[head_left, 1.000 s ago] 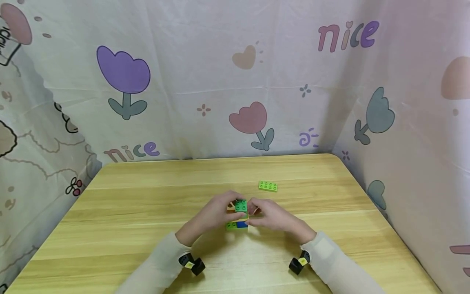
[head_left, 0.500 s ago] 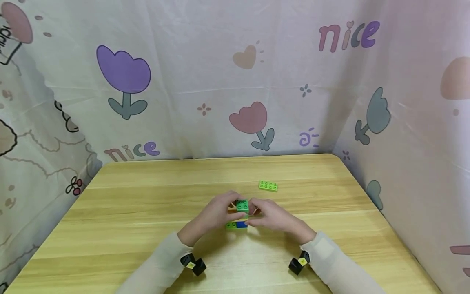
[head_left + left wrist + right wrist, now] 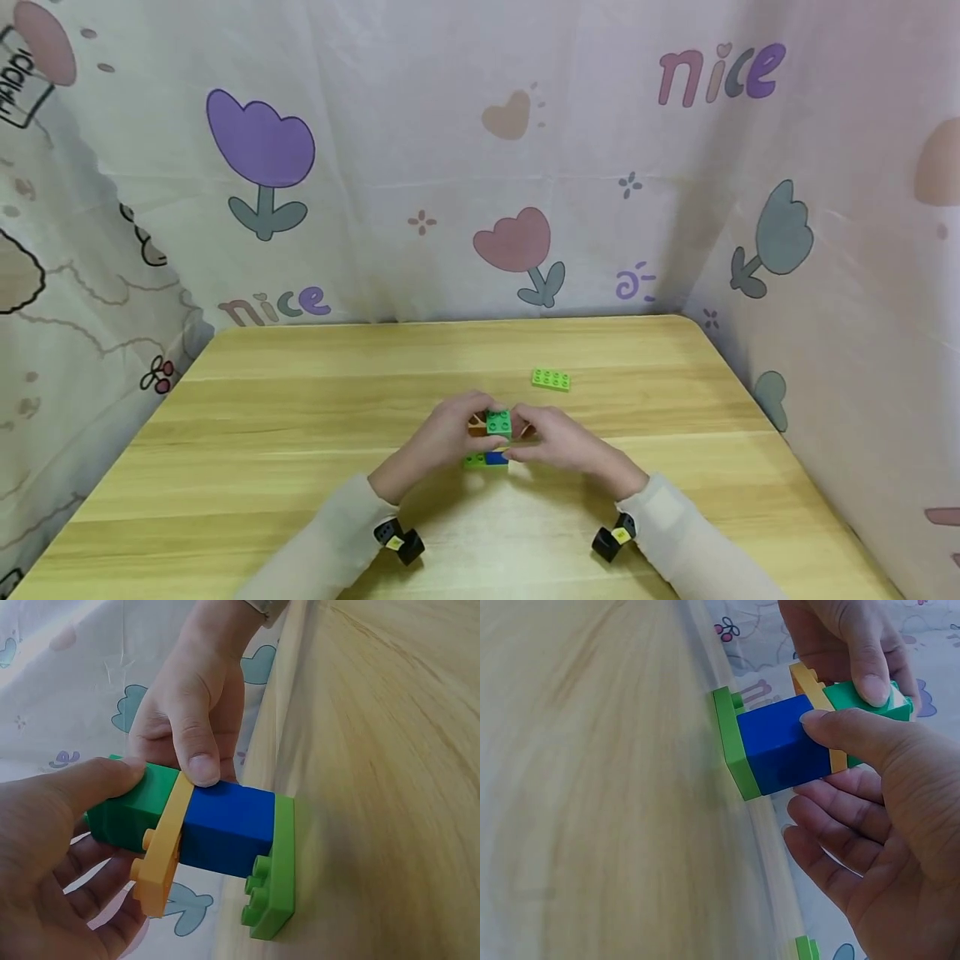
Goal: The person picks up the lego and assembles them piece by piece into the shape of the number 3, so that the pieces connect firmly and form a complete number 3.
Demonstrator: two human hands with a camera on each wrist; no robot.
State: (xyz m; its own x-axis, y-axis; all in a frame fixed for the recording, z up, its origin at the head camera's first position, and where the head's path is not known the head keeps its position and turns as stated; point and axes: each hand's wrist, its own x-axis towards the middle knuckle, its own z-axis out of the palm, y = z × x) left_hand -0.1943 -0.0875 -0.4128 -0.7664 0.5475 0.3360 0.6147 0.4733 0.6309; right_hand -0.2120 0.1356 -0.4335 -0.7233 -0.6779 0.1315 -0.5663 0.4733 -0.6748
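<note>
A small stack of toy building blocks stands on the table between my hands: a lime-green base plate, a blue block, a yellow-orange plate and a green block on top. My left hand holds the green block, its thumb along one side in the left wrist view. My right hand is at the blue block, thumb pressed on it near the yellow-orange plate. Its lower fingers are loosely bent below in the right wrist view; its index finger is mostly hidden behind the stack.
Behind the hands, a separate lime-green plate lies on the wooden table. A printed cloth hangs around the table's back and sides. Each wrist wears a small black camera.
The green block has shifted slightly right over the stack along with my left hand. My right hand keeps its place at the blue block. The head view has moved a little.
</note>
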